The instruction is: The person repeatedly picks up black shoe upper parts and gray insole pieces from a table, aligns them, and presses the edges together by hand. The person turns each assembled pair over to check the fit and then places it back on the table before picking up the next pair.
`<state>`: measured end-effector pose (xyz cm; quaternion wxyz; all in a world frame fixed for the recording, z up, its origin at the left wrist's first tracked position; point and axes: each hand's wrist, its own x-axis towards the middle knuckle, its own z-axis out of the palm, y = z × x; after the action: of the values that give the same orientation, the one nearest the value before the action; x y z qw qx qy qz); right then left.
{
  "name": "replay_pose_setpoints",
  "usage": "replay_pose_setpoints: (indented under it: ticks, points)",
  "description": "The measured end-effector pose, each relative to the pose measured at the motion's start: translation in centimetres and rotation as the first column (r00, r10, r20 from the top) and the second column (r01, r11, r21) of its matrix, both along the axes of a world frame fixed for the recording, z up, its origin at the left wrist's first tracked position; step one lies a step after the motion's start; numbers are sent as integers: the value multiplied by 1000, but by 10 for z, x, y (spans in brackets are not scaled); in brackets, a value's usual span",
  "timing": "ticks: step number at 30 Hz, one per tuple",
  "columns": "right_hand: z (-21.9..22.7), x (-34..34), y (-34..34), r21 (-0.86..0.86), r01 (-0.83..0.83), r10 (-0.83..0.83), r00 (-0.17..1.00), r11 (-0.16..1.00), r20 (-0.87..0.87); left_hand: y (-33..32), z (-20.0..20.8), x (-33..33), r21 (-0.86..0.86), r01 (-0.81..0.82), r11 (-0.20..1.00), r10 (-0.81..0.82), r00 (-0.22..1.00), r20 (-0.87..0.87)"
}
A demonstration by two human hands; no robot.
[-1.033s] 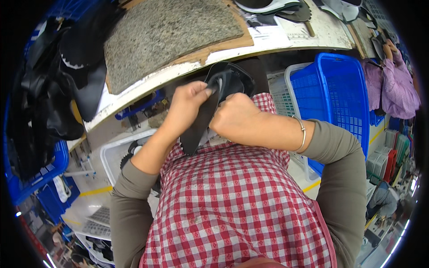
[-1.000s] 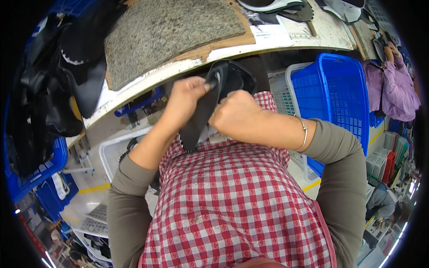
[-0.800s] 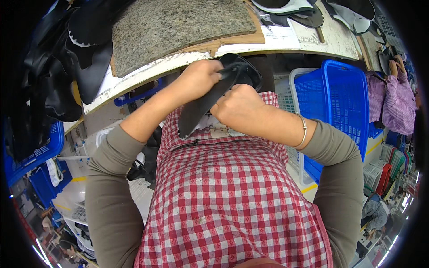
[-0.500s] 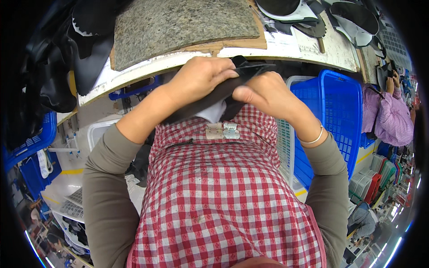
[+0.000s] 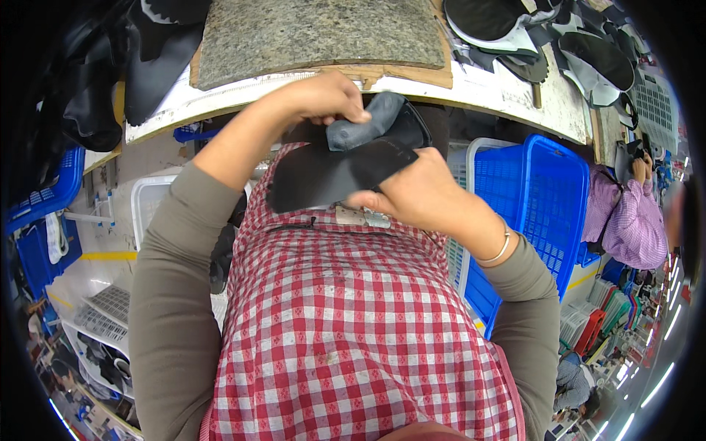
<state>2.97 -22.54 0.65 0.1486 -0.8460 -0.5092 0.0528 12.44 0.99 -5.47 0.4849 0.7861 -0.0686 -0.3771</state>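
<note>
The right hand [image 5: 419,195] gripped the flat black leather piece [image 5: 331,176] at chest height. The left hand [image 5: 323,99] pinched its grey padded end [image 5: 364,125] near the table [image 5: 478,88]. Keeping edges aligned appeared advisable.

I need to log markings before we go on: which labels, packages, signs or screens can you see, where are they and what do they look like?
Small label: on the red checked apron at the chest, just below the right hand; pale rectangle, its print too small to make out.
No packages, signs or screens show clearly.
</note>
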Motion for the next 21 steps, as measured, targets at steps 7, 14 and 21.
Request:
replay_pose_setpoints:
  ticks: [7, 14, 21]
  points:
    - [-7, 12, -15, 79, 271, -272, 962, 959, 10, 3, 63, -35, -611, -237, 755, 209, 971, -118]
    - [-20, 5, 17, 162, 125, -155, 970, 979, 186, -28, 77, -147, 60, -314, 947, 80, 413, 907]
    - [-26, 91, 55, -175, -327, 267, 918, 929, -294, -6, 6, -154, -34, -386, 922, 219, 445, 868]
